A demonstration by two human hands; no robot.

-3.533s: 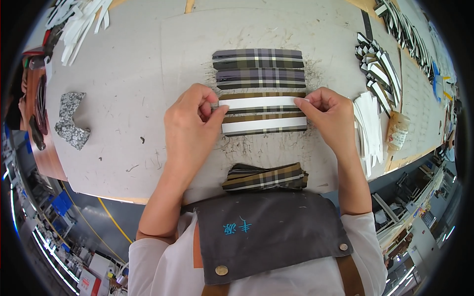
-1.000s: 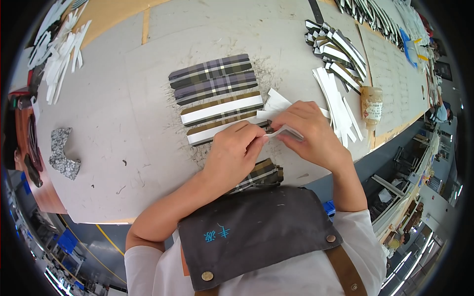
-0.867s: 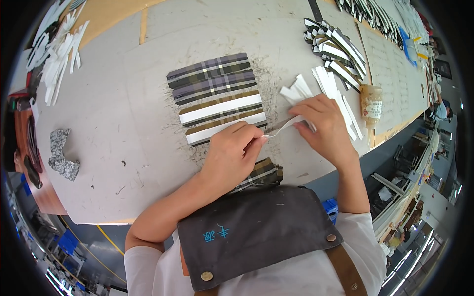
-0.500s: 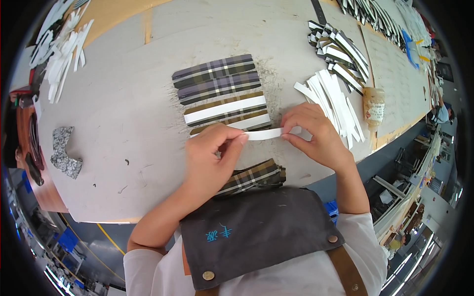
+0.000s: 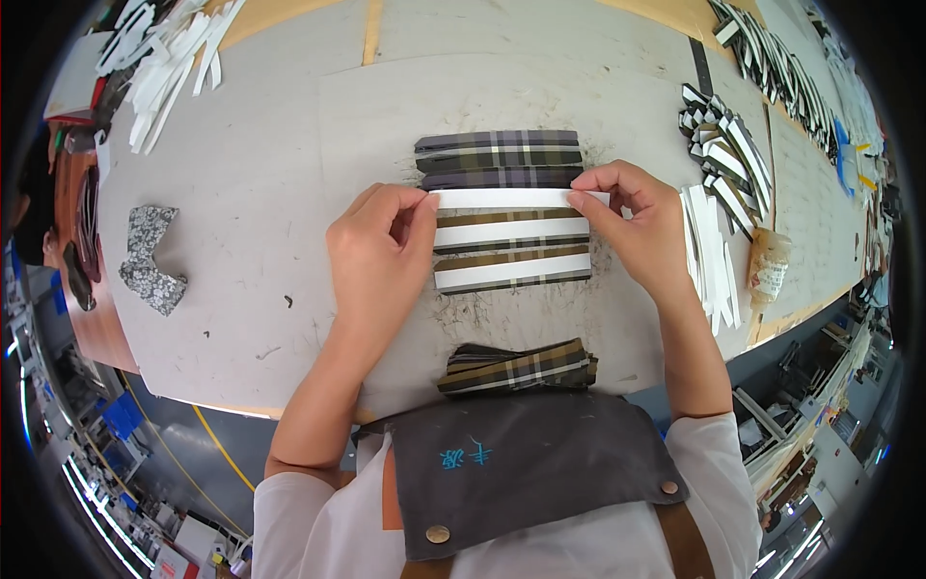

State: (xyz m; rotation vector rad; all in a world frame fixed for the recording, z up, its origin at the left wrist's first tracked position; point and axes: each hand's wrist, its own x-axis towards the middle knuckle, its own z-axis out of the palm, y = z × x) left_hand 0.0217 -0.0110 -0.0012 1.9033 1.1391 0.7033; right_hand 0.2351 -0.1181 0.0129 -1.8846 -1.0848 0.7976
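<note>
Between my two hands a narrow white strip (image 5: 502, 198) is stretched straight from side to side. My left hand (image 5: 379, 253) pinches its left end with thumb and fingers, and my right hand (image 5: 639, 230) pinches it near the right end. Under and around it lies a row of plaid fabric strips (image 5: 497, 154), purple-grey at the far side and brown nearer me. Two of the nearer fabric strips carry white strips (image 5: 511, 233) lengthwise. I cannot tell whether the held strip touches the fabric beneath. Close to my apron, a bundle of folded plaid strips (image 5: 521, 369) rests on the table.
Right of my right hand are loose white strips (image 5: 709, 261), a bottle with brownish contents (image 5: 769, 268) and a pile of plaid-and-white strips (image 5: 728, 159). At left lies a grey floral fabric piece (image 5: 147, 262). More white strips (image 5: 174, 82) occupy the table's (image 5: 270, 174) far left.
Both hands have moved away from me over the fabric row and farther apart. The white strip, earlier slightly bowed near the row's close edge, is now straight across it. The view has shifted.
</note>
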